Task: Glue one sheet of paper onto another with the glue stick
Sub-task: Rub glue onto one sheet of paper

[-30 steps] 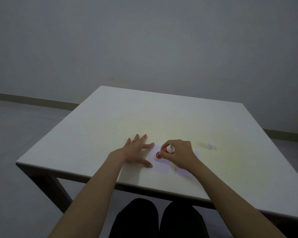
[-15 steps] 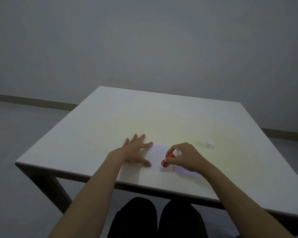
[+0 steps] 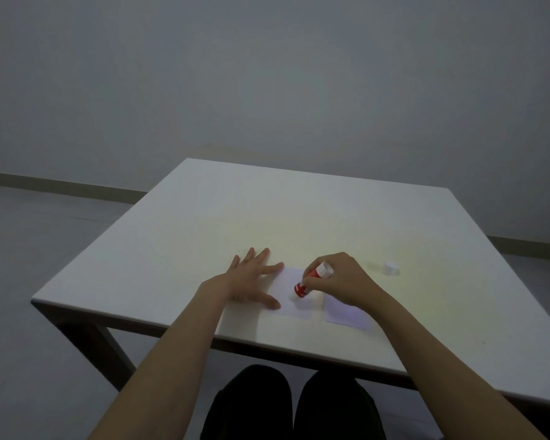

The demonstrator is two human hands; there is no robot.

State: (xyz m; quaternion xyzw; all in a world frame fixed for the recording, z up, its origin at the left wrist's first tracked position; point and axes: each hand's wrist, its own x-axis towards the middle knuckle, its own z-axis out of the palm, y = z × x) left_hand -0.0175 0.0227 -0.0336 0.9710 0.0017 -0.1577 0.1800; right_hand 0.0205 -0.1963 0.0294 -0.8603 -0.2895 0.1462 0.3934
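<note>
Two small pale sheets lie side by side near the table's front edge. My left hand (image 3: 251,282) rests flat with fingers spread on the left edge of the white sheet (image 3: 291,300). My right hand (image 3: 342,279) grips a red glue stick (image 3: 311,279), tilted, with its lower tip touching the white sheet. The second, faintly lilac sheet (image 3: 346,315) lies just to the right, partly under my right wrist. The glue stick's white cap (image 3: 390,268) stands on the table further right.
The white table (image 3: 299,217) has its front edge close to my knees. A grey wall and floor lie beyond the table.
My right hand has slid the glue stick across the white sheet, first down toward me, then back up a little. My left hand stays pressed on the sheet.
</note>
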